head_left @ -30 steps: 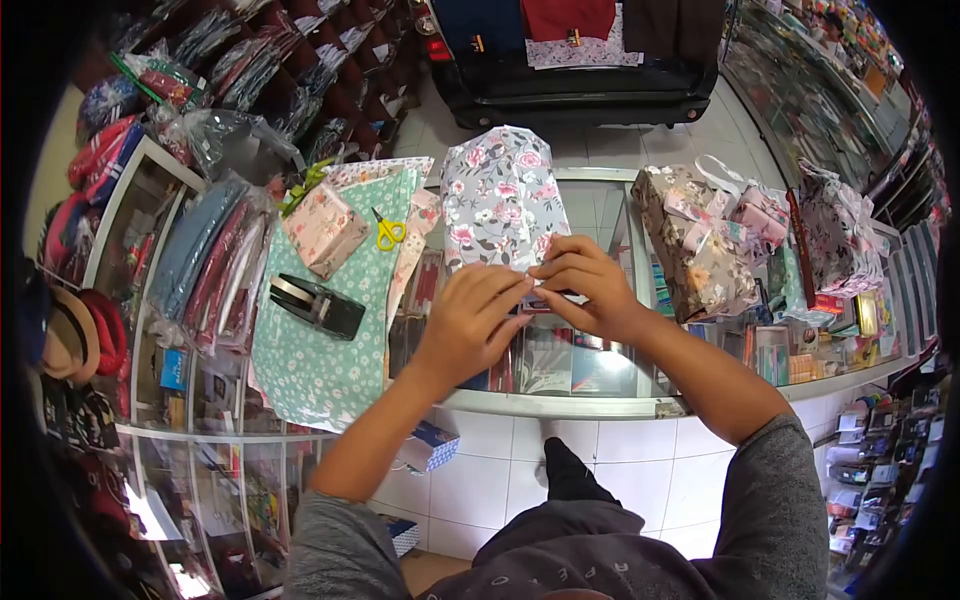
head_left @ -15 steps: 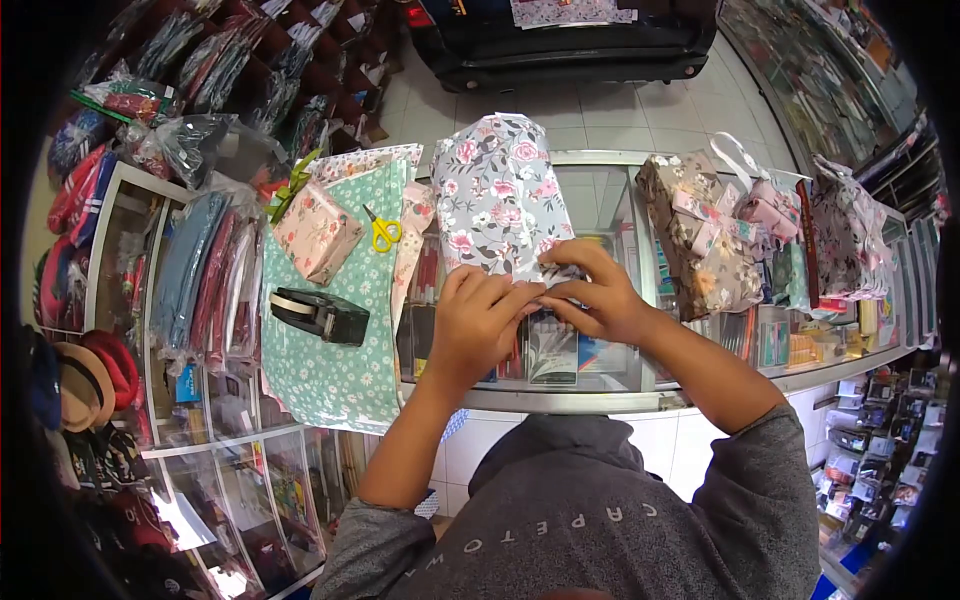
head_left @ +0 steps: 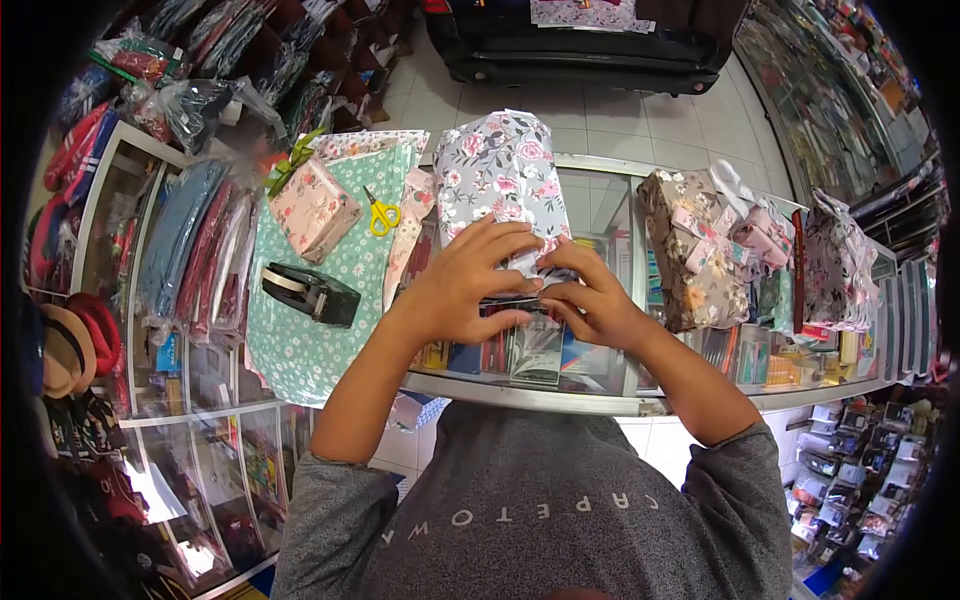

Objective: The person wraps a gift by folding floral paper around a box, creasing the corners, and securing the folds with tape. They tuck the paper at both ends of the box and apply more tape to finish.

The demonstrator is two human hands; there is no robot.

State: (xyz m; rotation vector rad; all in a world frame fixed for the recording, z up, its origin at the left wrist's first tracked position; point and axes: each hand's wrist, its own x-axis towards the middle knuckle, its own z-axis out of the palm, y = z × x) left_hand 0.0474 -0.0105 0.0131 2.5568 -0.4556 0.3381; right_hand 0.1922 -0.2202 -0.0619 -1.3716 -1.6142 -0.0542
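Observation:
A parcel in grey floral wrapping paper lies on the glass counter, its near end under both hands. My left hand rests on the paper near that end, its fingers stretched out and the thumb apart. From the other side, my right hand has curled fingers on the paper's near edge, seemingly pinching a fold; the fingertips partly hide it. To the left are yellow-handled scissors, a black tape dispenser and a small pink floral box, all on green daisy-print paper.
The glass counter has a metal edge and goods inside. At right stand a brown floral gift box with a bow and a floral bag. Plastic-wrapped garments stand at left. Beyond the counter is a black car bumper.
My left hand has moved from pinching the paper's near edge up onto the parcel, its fingers opening out. My right hand stays at the near edge. The camera view has shifted slightly.

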